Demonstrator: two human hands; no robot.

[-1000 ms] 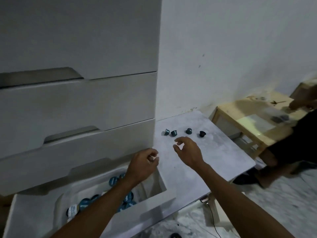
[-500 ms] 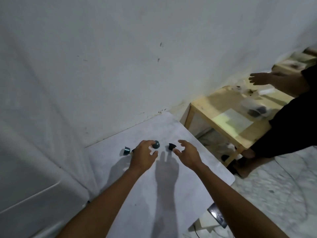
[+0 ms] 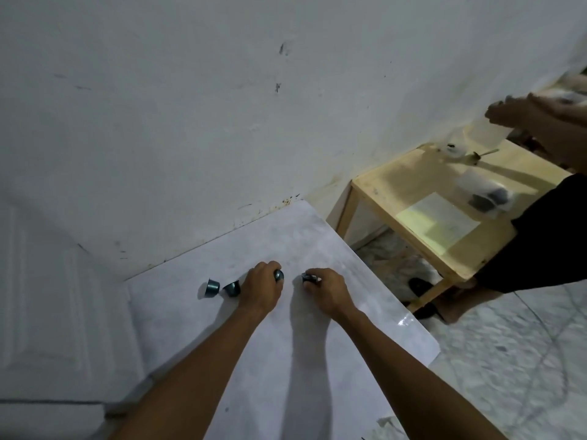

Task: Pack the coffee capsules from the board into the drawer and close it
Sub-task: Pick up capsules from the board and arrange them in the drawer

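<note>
Both hands have just closed, the left hand (image 3: 262, 289) on a teal metal coffee capsule (image 3: 278, 275) and the right hand (image 3: 327, 292) on a dark capsule (image 3: 307, 276), leaving two teal capsules (image 3: 212, 286) beside the left hand for another trip.

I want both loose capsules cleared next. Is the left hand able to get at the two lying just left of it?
Probably yes, once it is free. The two teal capsules lie bare on the board beside the left hand, nothing between. But its fingers already close on another capsule.

Each hand's grip hides most of its capsule: the left hand (image 3: 261, 289) and right hand (image 3: 327, 289) (second person's hands (image 3: 521, 114) blurred).
</note>
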